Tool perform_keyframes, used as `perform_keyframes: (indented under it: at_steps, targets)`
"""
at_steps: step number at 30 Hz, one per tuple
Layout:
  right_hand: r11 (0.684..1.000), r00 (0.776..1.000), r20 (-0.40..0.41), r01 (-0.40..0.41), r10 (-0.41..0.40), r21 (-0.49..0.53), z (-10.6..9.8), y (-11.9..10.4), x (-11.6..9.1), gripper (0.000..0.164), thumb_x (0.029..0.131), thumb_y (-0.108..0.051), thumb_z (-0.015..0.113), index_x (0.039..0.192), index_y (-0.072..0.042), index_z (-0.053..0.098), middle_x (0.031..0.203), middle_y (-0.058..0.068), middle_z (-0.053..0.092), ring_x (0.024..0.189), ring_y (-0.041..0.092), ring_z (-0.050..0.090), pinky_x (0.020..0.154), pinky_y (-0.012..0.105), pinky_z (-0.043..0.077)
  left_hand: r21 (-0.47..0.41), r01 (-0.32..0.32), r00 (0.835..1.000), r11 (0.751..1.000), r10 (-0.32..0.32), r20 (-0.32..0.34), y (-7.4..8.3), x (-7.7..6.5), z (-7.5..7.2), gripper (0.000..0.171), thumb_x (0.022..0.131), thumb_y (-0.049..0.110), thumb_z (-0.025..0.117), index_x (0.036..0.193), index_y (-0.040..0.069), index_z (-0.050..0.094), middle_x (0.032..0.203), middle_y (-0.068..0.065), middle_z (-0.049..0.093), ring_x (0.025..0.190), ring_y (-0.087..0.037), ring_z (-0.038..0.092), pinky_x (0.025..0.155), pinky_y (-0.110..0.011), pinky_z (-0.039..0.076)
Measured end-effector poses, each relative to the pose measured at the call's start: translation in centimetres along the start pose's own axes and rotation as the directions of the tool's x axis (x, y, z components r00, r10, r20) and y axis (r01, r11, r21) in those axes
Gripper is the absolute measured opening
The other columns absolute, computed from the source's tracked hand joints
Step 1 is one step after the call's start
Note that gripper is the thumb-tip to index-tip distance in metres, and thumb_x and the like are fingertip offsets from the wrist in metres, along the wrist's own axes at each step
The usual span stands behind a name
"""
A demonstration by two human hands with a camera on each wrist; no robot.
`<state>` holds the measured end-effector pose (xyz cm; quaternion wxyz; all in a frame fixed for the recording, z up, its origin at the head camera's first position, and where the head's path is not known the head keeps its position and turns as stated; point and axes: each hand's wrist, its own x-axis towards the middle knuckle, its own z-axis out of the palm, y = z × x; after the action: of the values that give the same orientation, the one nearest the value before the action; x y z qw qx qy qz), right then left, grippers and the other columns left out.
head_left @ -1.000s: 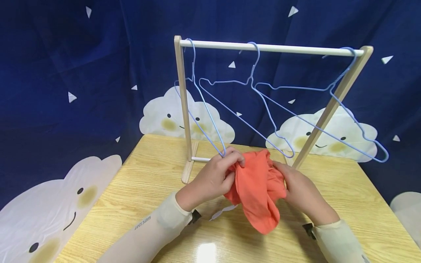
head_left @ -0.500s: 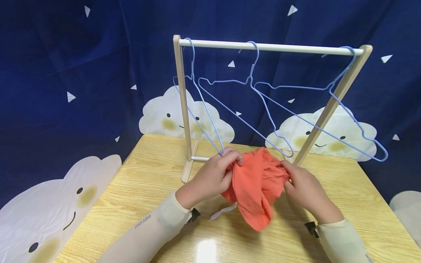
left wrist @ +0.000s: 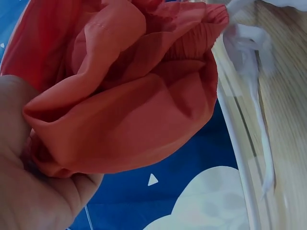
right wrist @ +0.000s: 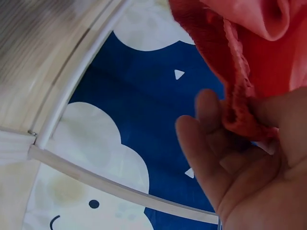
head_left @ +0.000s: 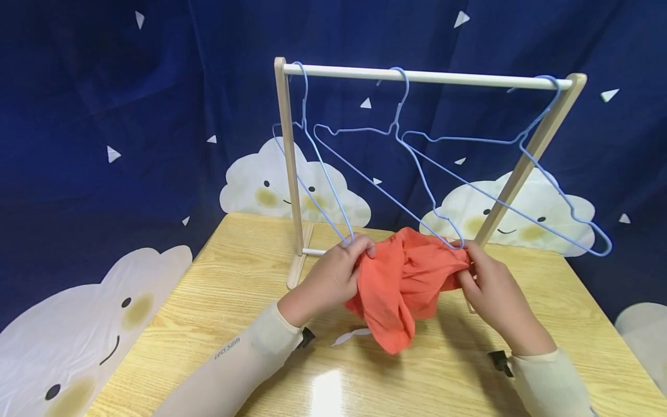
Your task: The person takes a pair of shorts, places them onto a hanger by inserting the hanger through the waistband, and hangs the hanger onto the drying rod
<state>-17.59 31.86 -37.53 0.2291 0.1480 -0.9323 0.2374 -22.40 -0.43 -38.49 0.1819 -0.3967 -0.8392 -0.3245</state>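
A red-orange garment hangs bunched between both hands above the table. Its edge looks gathered, like elastic, in the left wrist view, and a seam shows in the right wrist view. My left hand grips its left side, thumb over the cloth. At the opposite end my right hand pinches the gathered edge; some of its fingers stand off the cloth in the right wrist view. A white strip shows beside the garment; whether it is attached I cannot tell. Several folds hide the garment's exact shape.
Just behind the hands stands a wooden rack with a white rail. Three blue hangers hang there: a left one, a middle one and a right one. The wooden table lies below, a dark blue curtain behind.
My right hand has moved right and slightly up from behind the cloth, drawing its edge out. The garment is spread wider, its hanging part higher and further left. My left hand shifted slightly left.
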Motion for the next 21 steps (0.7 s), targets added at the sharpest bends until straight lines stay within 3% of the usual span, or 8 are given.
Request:
perform_keyframes:
  at_steps: [5, 12, 21]
  targets:
    - [0.989, 0.997, -0.076, -0.021, 0.033, 0.144, -0.4, -0.8, 0.0, 0.039, 0.102, 0.001, 0.064, 0.139, -0.010, 0.063, 0.097, 0.009, 0.079, 0.081, -0.003, 0.067, 0.069, 0.010, 0.055, 0.012, 0.058, 0.998, 0.998, -0.058, 0.036, -0.6, 0.0, 0.4, 0.023, 0.100, 0.001, 0.065, 0.116, 0.016, 0.055, 0.100, -0.003, 0.063, 0.091, -0.020, 0.064, 0.085, -0.032, 0.055]
    - [0.938, 0.991, -0.099, -0.046, 0.084, 0.342, -0.9, -1.9, 0.1, 0.042, 0.098, 0.006, 0.072, 0.137, -0.007, 0.066, 0.095, 0.008, 0.070, 0.078, 0.006, 0.066, 0.069, 0.014, 0.058, 0.010, 0.079, 0.993, 0.997, -0.079, 0.090, -1.7, 0.0, 1.1, 0.025, 0.100, 0.006, 0.070, 0.116, 0.017, 0.053, 0.100, -0.002, 0.062, 0.093, -0.019, 0.063, 0.086, -0.033, 0.055]
    - [0.899, 0.993, -0.098, -0.022, 0.072, 0.437, -1.5, -3.0, 0.0, 0.048, 0.092, 0.012, 0.079, 0.136, -0.003, 0.068, 0.106, -0.006, 0.075, 0.093, 0.005, 0.072, 0.075, 0.016, 0.060, -0.045, 0.055, 0.987, 0.997, -0.047, 0.153, -2.6, -0.2, 1.6, 0.020, 0.102, 0.011, 0.071, 0.112, 0.015, 0.054, 0.102, 0.000, 0.060, 0.098, -0.016, 0.061, 0.089, -0.030, 0.053]
